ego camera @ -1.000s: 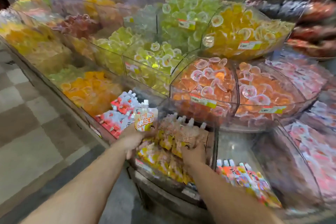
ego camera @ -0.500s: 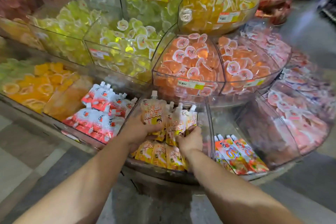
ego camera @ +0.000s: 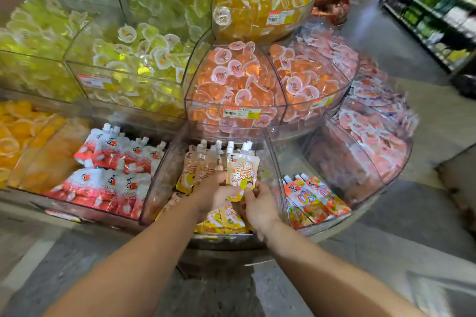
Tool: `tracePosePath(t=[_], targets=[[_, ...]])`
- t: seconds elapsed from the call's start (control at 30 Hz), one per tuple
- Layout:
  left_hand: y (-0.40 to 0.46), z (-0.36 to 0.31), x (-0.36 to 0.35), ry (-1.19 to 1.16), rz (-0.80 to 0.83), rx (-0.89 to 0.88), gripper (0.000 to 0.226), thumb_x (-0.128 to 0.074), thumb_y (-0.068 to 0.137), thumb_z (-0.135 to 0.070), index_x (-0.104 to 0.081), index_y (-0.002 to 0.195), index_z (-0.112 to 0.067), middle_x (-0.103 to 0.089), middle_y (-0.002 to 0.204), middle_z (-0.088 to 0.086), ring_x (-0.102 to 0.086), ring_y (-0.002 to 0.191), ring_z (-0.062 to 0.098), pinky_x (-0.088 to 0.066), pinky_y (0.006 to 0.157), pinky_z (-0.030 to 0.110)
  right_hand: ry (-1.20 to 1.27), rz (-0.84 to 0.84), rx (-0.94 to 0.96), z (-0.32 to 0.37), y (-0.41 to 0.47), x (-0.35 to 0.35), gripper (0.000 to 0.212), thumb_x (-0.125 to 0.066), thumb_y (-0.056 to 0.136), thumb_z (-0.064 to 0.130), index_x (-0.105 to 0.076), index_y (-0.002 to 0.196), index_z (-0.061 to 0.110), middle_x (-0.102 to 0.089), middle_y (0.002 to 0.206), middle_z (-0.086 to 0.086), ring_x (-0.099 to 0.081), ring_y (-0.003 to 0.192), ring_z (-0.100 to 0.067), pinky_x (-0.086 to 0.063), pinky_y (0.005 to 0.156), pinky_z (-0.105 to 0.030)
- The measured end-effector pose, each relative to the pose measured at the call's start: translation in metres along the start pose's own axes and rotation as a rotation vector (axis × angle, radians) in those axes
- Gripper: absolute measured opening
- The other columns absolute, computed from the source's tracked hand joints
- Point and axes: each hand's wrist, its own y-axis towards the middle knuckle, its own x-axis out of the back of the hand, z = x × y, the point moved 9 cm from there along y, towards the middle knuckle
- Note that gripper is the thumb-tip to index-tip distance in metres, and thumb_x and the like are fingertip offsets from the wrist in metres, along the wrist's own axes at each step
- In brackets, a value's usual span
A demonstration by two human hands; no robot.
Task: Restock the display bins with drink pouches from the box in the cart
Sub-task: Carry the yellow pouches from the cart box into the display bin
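Head view: we had both hands inside the clear middle bin (ego camera: 164, 177) on the lowest tier. Our left hand (ego camera: 213, 194) and right hand (ego camera: 258, 204) met at the bottom edge of one yellow-and-white drink pouch (ego camera: 240, 171), held upright with its white cap on top. Right-hand fingertips (ego camera: 248, 192) pinched its lower right corner; left-hand fingers curled round its lower left edge, partly hidden behind it.

Directly behind and to the left of that pouch stood a row of like pouches (ego camera: 203, 166); we counted at least four caps, the exact figure blurred. More of them lay flat beneath both hands (ego camera: 221, 221), count not determinable.

Left of the left hand, the adjoining bin held red-and-white pouches (ego camera: 116, 170), roughly a dozen. Right of the right hand, three orange pouches (ego camera: 313, 198) showed caps. Beyond the hands, orange jelly cups (ego camera: 231, 85) filled the upper bin.
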Motion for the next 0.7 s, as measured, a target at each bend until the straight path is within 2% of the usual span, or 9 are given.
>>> tracePosePath(t=[0.1, 0.17, 0.23, 0.3, 0.37, 0.43, 0.53, 0.63, 0.7], targets=[[0.002, -0.006, -0.003, 0.189, -0.015, -0.058, 0.029, -0.07, 0.085, -0.007, -0.059, 0.107, -0.024, -0.065, 0.1, -0.001, -0.061, 0.093, 0.019, -0.053, 0.077, 0.032, -0.084, -0.106, -0.034, -0.005, 0.006, 0.006, 0.033, -0.045, 0.097, 0.019, -0.056, 0.126, 0.009, -0.065, 0.12, -0.008, -0.061, 0.11, -0.027, -0.048, 0.093, -0.033], [0.005, -0.01, 0.002, 0.252, -0.119, -0.11, 0.03, -0.075, 0.08, -0.008, -0.058, 0.092, -0.029, -0.065, 0.09, -0.002, -0.063, 0.082, 0.016, -0.055, 0.077, 0.035, -0.081, -0.152, -0.054, -0.007, 0.007, 0.004, 0.033, -0.046, 0.095, 0.015, -0.058, 0.125, 0.012, -0.067, 0.118, -0.009, -0.061, 0.107, -0.028, -0.048, 0.092, -0.033], [0.006, -0.009, 0.012, 0.285, -0.295, -0.14, 0.036, -0.082, 0.072, -0.013, -0.056, 0.094, -0.024, -0.064, 0.084, -0.002, -0.064, 0.081, 0.02, -0.055, 0.076, 0.036, -0.109, -0.202, -0.051, -0.004, 0.005, 0.005, 0.032, -0.045, 0.093, 0.012, -0.06, 0.121, 0.013, -0.067, 0.112, -0.012, -0.061, 0.104, -0.031, -0.048, 0.089, -0.034], [0.009, -0.008, 0.012, 0.342, -0.399, -0.188, 0.043, -0.085, 0.069, -0.016, -0.056, 0.101, -0.016, -0.063, 0.079, -0.003, -0.064, 0.085, 0.022, -0.051, 0.074, 0.034, -0.131, -0.215, -0.058, -0.002, -0.001, 0.005, 0.032, -0.043, 0.092, 0.01, -0.062, 0.118, 0.011, -0.066, 0.11, -0.014, -0.06, 0.105, -0.034, -0.047, 0.088, -0.033], [0.011, -0.011, 0.006, 0.412, -0.43, -0.238, 0.042, -0.083, 0.072, -0.019, -0.058, 0.105, -0.013, -0.061, 0.082, -0.003, -0.059, 0.084, 0.018, -0.042, 0.071, 0.026, -0.109, -0.195, -0.082, -0.002, -0.006, 0.006, 0.028, -0.044, 0.092, 0.007, -0.063, 0.113, 0.004, -0.065, 0.108, -0.018, -0.06, 0.103, -0.036, -0.049, 0.088, -0.035], [0.015, -0.014, 0.0, 0.509, -0.444, -0.241, 0.041, -0.081, 0.075, -0.025, -0.059, 0.109, -0.014, -0.065, 0.093, 0.0, -0.058, 0.085, 0.016, -0.037, 0.068, 0.023, -0.06, -0.189, -0.107, 0.0, -0.011, 0.01, 0.025, -0.046, 0.09, 0.005, -0.065, 0.106, 0.002, -0.067, 0.102, -0.02, -0.063, 0.097, -0.038, -0.052, 0.086, -0.041], [0.02, -0.013, 0.001, 0.623, -0.475, -0.19, 0.04, -0.077, 0.077, -0.034, -0.06, 0.109, -0.019, -0.067, 0.101, 0.001, -0.062, 0.092, 0.023, -0.041, 0.069, 0.026, -0.017, -0.176, -0.121, -0.002, -0.013, 0.008, 0.019, -0.047, 0.087, 0.005, -0.065, 0.092, 0.003, -0.069, 0.09, -0.02, -0.066, 0.088, -0.038, -0.056, 0.08, -0.045], [0.018, -0.014, 0.002, 0.679, -0.5, -0.204, 0.037, -0.076, 0.077, -0.036, -0.06, 0.104, -0.017, -0.065, 0.101, 0.003, -0.062, 0.092, 0.026, -0.042, 0.065, 0.029, -0.018, -0.161, -0.133, -0.004, -0.012, 0.001, 0.017, -0.047, 0.084, 0.01, -0.062, 0.078, 0.016, -0.067, 0.082, -0.017, -0.067, 0.083, -0.039, -0.057, 0.077, -0.049], [0.016, -0.013, 0.004, 0.634, -0.49, -0.254, 0.033, -0.077, 0.078, -0.034, -0.061, 0.1, -0.016, -0.064, 0.097, 0.003, -0.061, 0.089, 0.025, -0.044, 0.066, 0.03, -0.008, -0.148, -0.131, -0.006, -0.011, -0.001, 0.02, -0.047, 0.085, 0.014, -0.066, 0.086, 0.017, -0.069, 0.086, -0.014, -0.068, 0.086, -0.038, -0.057, 0.079, -0.049]])
